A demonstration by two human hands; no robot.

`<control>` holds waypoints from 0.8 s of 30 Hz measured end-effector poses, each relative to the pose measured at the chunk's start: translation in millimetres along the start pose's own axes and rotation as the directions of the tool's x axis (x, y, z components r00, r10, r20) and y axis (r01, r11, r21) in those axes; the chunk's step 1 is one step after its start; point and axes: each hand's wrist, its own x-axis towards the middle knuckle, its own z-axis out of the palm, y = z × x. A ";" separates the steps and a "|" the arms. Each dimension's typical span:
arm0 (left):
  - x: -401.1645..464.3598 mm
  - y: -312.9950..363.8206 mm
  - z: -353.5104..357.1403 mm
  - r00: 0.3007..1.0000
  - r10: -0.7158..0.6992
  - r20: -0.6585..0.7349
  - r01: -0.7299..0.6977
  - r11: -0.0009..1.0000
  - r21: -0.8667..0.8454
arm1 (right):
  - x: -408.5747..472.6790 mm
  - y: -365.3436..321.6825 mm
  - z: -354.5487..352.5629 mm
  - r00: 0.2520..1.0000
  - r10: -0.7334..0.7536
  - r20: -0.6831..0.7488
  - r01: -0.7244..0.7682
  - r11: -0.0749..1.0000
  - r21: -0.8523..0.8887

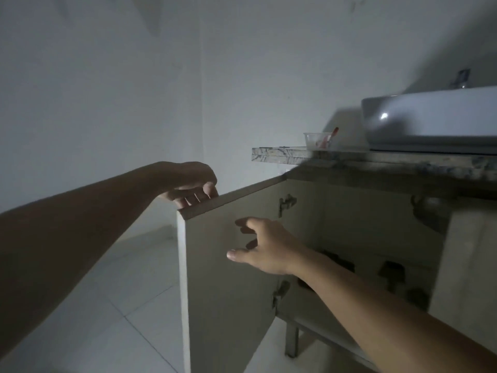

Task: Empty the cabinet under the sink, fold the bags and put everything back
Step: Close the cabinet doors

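The cabinet under the sink stands open, its left door [223, 292] swung out towards me. My left hand [191, 184] grips the top outer corner of that door, fingers curled over its edge. My right hand [263, 246] hovers in front of the door's inner face with fingers spread and nothing in it. The cabinet's inside [363, 238] is dim; a few dark shapes sit low at the back and I cannot tell what they are.
A white basin [430, 117] with a tap [461, 79] rests on a stone counter [282, 154]. A clear cup [318, 141] holding a red item stands beside the basin. White floor tiles [121, 305] spread to the left. The cabinet's right door [468, 265] is shut.
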 end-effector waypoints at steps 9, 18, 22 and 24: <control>13.9 36.3 52.7 0.929 0.273 0.250 -0.232 0.956 -0.181 | -86.0 6.9 -64.4 0.999 -0.050 0.007 0.049 0.987 0.152; 45.0 94.2 135.2 0.834 0.547 -0.076 -0.550 0.835 -0.029 | -138.0 50.3 -114.8 0.949 -0.024 -0.315 -0.010 0.994 -0.107; 72.6 106.2 183.4 0.724 0.623 -0.295 -0.553 0.781 0.290 | -152.9 88.9 -143.7 0.892 0.135 -0.431 -0.219 0.964 -0.153; 81.8 109.0 207.0 0.526 0.773 -0.355 -0.485 0.615 0.621 | -156.0 109.4 -150.8 0.798 0.187 -0.573 -0.353 0.915 -0.194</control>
